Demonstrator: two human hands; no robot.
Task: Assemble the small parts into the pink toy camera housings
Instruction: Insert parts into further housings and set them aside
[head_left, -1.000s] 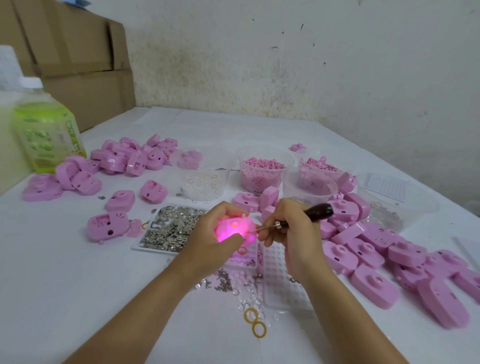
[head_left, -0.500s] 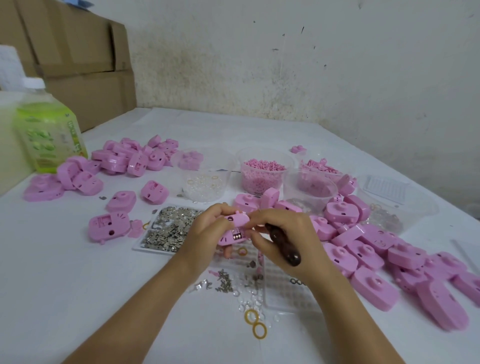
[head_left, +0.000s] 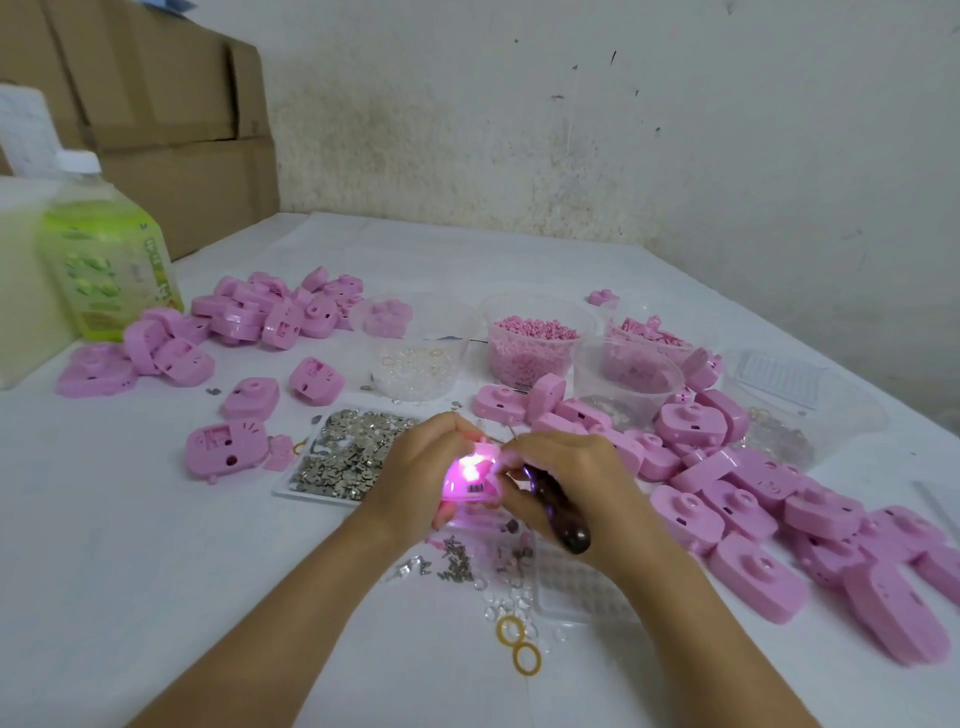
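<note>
A small pink plastic toy camera housing, lit from within by a pink glow, is held just above the white surface at its front middle, gripped in the curled fingers of the left hand. Its right edge is touched by the fingertips of the right hand, in whose palm a dark wooden-handled tool is clasped. A white tray of small silver metal pieces lies just beyond the left hand. A heap of pink plastic housings is spread to the right.
</note>
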